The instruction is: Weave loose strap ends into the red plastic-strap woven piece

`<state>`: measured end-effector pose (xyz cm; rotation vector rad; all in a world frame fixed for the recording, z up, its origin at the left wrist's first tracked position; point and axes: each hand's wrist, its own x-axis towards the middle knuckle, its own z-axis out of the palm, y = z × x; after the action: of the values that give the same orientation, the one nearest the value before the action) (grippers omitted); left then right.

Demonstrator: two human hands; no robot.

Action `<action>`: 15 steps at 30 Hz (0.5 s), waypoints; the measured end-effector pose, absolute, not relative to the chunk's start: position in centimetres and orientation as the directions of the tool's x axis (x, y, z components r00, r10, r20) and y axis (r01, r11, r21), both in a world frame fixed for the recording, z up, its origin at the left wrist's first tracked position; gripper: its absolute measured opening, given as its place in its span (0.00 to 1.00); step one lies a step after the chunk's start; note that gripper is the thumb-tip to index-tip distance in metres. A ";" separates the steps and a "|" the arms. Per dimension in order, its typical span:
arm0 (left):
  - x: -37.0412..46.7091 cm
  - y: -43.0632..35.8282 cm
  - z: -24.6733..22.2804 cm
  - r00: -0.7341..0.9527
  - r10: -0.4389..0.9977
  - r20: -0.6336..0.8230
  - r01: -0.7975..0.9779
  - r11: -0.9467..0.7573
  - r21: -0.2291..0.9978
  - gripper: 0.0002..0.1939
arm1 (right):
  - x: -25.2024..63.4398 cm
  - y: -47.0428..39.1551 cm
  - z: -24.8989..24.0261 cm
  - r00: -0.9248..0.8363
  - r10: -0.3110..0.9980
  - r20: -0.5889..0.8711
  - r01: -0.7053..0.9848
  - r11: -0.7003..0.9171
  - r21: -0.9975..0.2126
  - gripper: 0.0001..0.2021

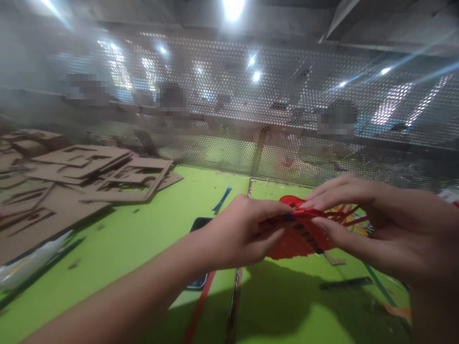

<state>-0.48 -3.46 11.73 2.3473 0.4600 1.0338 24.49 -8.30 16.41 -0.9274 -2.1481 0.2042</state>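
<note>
A red woven piece (283, 247), seemingly made of flat strips with a dark dashed band through it, is held up above the green table. My left hand (247, 234) pinches its left upper edge between thumb and fingers. From the right, my right hand (390, 224) grips the top edge, thumb in front and fingers behind. Loose red strips (346, 215) trail off the piece toward my right palm. A dark phone (198, 283) lies beneath my left forearm, which partly covers it.
Cut brown boards (82, 162) are piled on the left. A white tube-like item (32, 260) lies in front of them. Across the back stands a perforated panel (222, 153), with people behind it. A blue strip (222, 198), a red strip (201, 306) and scraps lie on the table.
</note>
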 end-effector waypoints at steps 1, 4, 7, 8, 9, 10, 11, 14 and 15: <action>-0.5 -3.4 11.8 0.657 0.512 0.553 0.070 -0.772 0.632 0.12 | 24.5 -8.2 16.4 -0.446 0.673 0.591 0.555 0.725 -0.407 0.13; -0.7 -2.9 12.1 0.725 0.521 0.450 0.036 -0.682 0.731 0.11 | 24.7 -7.9 16.5 -0.478 0.665 0.574 0.583 0.729 -0.359 0.10; -1.1 -2.4 12.4 0.781 0.526 0.336 0.086 -0.623 0.777 0.12 | 24.8 -7.5 16.8 -0.494 0.670 0.554 0.622 0.718 -0.313 0.07; -1.2 -2.3 12.4 0.789 0.531 0.309 0.098 -0.605 0.790 0.12 | 24.8 -7.5 16.9 -0.499 0.671 0.549 0.628 0.716 -0.305 0.07; -1.2 -2.2 12.4 0.795 0.533 0.291 0.101 -0.588 0.802 0.13 | 24.8 -7.4 16.9 -0.501 0.671 0.546 0.629 0.716 -0.302 0.07; -1.3 -2.2 12.4 0.798 0.533 0.280 0.098 -0.574 0.813 0.13 | 24.8 -7.4 17.0 -0.502 0.669 0.547 0.628 0.718 -0.302 0.07; -1.3 -2.2 12.4 0.800 0.533 0.275 0.093 -0.563 0.821 0.13 | 24.8 -7.4 16.9 -0.499 0.668 0.552 0.628 0.717 -0.301 0.07; -1.2 -2.2 12.3 0.798 0.538 0.271 0.099 -0.560 0.822 0.13 | 24.8 -7.5 16.7 -0.489 0.656 0.575 0.633 0.720 -0.283 0.06; -1.1 -2.2 12.2 0.795 0.542 0.273 0.105 -0.566 0.818 0.12 | 24.7 -7.6 16.6 -0.493 0.650 0.578 0.632 0.724 -0.275 0.06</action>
<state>-1.14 -2.23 12.24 2.1175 0.4771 0.6430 24.72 -7.60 16.61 -0.9655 -2.2480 0.0342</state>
